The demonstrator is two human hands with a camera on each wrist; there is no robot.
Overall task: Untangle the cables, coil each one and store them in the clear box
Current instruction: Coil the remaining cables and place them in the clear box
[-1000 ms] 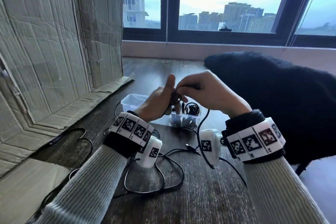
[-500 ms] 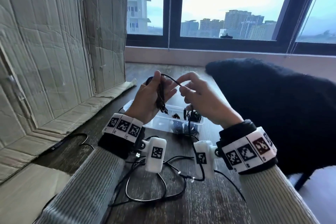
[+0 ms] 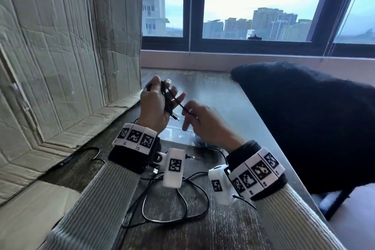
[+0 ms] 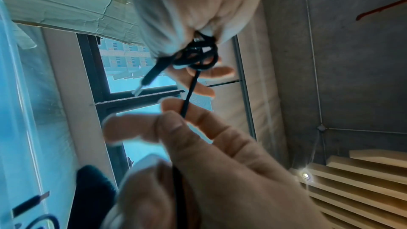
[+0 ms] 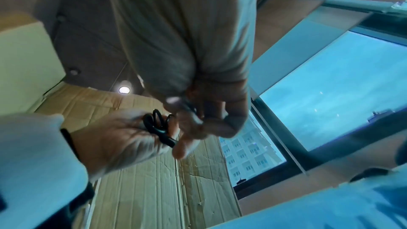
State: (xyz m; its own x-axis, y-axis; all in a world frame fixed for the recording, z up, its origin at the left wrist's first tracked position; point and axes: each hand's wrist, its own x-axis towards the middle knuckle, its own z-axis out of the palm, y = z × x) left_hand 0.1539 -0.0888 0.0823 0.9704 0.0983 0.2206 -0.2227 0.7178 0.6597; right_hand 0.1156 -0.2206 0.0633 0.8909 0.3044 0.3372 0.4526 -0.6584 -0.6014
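My left hand (image 3: 162,92) is raised above the table and grips a coil of black cable (image 3: 167,99) looped over its fingers. The coil (image 4: 196,55) shows bunched at the fingers in the left wrist view, with a plug end (image 4: 149,76) sticking out. My right hand (image 3: 187,110) pinches the free strand (image 4: 187,97) just right of the coil and holds it taut. The coil (image 5: 156,123) also shows in the right wrist view. The clear box (image 3: 176,136) sits on the table under both hands, largely hidden.
More black cables (image 3: 176,205) lie looped on the wooden table near my wrists, one with a USB plug (image 3: 155,170). Flattened cardboard (image 3: 60,67) stands at the left. A black fuzzy cushion (image 3: 304,117) fills the right side. A window runs along the back.
My hands were joined over the box and have since parted. The left hand rose with the coil; the right hand drew the strand out to the right and down.
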